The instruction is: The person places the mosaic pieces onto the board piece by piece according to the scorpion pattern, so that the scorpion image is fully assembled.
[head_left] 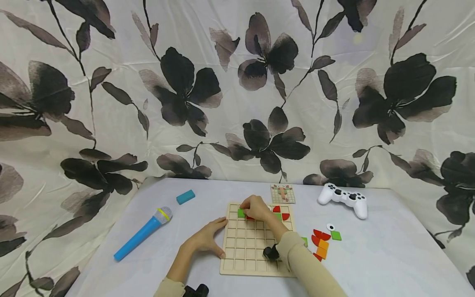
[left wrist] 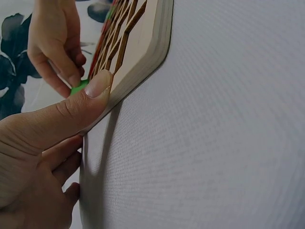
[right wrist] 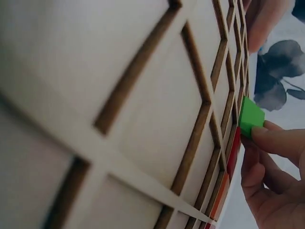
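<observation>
A wooden grid board (head_left: pixel 245 268) lies on the table. My right hand (head_left: pixel 257 207) reaches over its far-left part and pinches a green square tile (right wrist: pixel 251 117) between thumb and fingers, right at the grid. Next to that tile, a red piece (right wrist: pixel 233 152) and an orange piece (right wrist: pixel 219 195) sit in the grid cells. More red and green pieces, including a red half-round (head_left: pixel 285 216), fill part of the far right. At the board's left edge, my left hand (head_left: pixel 208 238) rests with fingers spread, its thumb (left wrist: pixel 71 109) touching the rim.
Right of the board lie loose tiles: red pieces (head_left: pixel 321 235), orange squares (head_left: pixel 322 249), a green tile (head_left: pixel 336 235) and a white ring (head_left: pixel 330 227). A patterned card (head_left: pixel 283 194) and white game controller (head_left: pixel 343 199) lie behind. Leftward are a blue microphone (head_left: pixel 142 234) and blue block (head_left: pixel 185 197).
</observation>
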`<state>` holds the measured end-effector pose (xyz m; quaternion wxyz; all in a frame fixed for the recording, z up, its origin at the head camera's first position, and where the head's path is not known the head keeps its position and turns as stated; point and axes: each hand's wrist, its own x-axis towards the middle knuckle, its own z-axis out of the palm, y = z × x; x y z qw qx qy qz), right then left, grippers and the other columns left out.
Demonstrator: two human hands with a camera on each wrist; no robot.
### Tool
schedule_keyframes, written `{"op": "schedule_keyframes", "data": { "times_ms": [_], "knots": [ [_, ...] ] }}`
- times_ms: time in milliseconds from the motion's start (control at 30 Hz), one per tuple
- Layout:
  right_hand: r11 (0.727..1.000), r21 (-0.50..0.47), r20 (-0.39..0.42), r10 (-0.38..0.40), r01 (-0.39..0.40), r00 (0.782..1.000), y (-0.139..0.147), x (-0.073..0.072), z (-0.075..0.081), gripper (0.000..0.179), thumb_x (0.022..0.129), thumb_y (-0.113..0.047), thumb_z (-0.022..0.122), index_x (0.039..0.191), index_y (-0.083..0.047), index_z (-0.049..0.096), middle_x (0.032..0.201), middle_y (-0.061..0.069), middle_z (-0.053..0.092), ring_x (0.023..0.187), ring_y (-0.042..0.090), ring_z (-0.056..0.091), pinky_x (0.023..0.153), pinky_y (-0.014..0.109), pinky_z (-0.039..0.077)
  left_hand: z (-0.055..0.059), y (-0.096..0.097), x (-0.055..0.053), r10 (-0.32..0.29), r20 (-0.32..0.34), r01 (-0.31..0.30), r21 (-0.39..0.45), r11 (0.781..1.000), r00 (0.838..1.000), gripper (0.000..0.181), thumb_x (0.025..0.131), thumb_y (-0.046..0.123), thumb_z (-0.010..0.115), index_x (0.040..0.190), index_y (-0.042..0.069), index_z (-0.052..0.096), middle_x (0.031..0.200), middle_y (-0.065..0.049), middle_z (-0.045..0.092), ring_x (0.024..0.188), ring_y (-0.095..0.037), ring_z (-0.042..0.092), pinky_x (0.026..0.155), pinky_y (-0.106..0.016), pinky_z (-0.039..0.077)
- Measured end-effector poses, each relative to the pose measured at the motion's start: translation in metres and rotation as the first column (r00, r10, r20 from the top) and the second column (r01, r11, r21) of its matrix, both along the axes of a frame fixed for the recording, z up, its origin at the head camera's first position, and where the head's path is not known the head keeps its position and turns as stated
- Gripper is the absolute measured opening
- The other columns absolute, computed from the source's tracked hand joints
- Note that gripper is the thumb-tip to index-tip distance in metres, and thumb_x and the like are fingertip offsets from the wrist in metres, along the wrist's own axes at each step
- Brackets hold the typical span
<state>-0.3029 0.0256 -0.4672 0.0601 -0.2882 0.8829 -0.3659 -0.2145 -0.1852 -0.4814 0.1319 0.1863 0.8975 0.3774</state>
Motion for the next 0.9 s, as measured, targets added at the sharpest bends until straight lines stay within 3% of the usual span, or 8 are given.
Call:
{"op": "schedule_keyframes", "data": {
  "times_ms": [300,533,633,767,900],
  "knots": [
    [0.996,0.089,-0.004,-0.008,0.008,1.0,-0.005,0.004,0.003,0.017,0.077,-0.001,0.074,0.092,0.004,0.072,0.089,0.013,0.071,0.081,0.023,0.065,0.07,0.03,0.055,0.002,0.0,0.001,0.007,0.009,-0.007,-0.004,1.0,1.0,0.105,0.053,0.019,0.091,0.14,-0.007,0.037,0.149,-0.023,0.03,0.137,-0.045,0.023,0.11,-0.059,0.023],
    [0.985,0.173,0.011,0.009,-0.01,1.0,-0.004,0.007,0.004,0.018,0.08,-0.001,0.071,0.097,0.003,0.073,0.1,0.016,0.07,0.101,0.033,0.063,0.086,0.042,0.053,0.001,0.002,0.001,0.003,0.007,-0.003,-0.005,1.0,1.0,0.105,0.053,0.019,0.091,0.139,-0.008,0.038,0.149,-0.023,0.03,0.137,-0.045,0.023,0.11,-0.058,0.022],
    [0.982,0.191,-0.024,0.007,-0.002,1.0,-0.002,0.008,0.003,0.016,0.081,0.0,0.069,0.096,0.001,0.074,0.099,0.016,0.069,0.101,0.034,0.06,0.087,0.044,0.052,0.001,0.002,0.001,0.003,0.009,-0.003,-0.002,1.0,1.0,0.104,0.053,0.018,0.09,0.139,-0.008,0.038,0.149,-0.023,0.03,0.137,-0.045,0.023,0.11,-0.058,0.022],
    [0.989,0.149,-0.076,0.017,-0.006,0.997,0.006,0.011,0.004,0.015,0.082,0.001,0.067,0.096,0.002,0.073,0.095,0.016,0.062,0.095,0.032,0.056,0.084,0.045,0.05,0.002,0.003,0.001,0.003,0.002,-0.003,-0.005,1.0,1.0,0.104,0.053,0.018,0.09,0.139,-0.008,0.038,0.148,-0.023,0.03,0.136,-0.045,0.023,0.109,-0.059,0.022],
    [0.997,0.067,-0.052,0.036,-0.032,0.998,0.021,0.018,0.008,0.019,0.084,0.002,0.064,0.102,0.007,0.069,0.1,0.018,0.062,0.094,0.033,0.058,0.08,0.044,0.052,0.002,0.002,0.002,0.008,-0.003,-0.008,-0.006,1.0,1.0,0.104,0.053,0.018,0.09,0.139,-0.008,0.038,0.148,-0.023,0.03,0.137,-0.045,0.023,0.11,-0.059,0.022]
  ]
}}
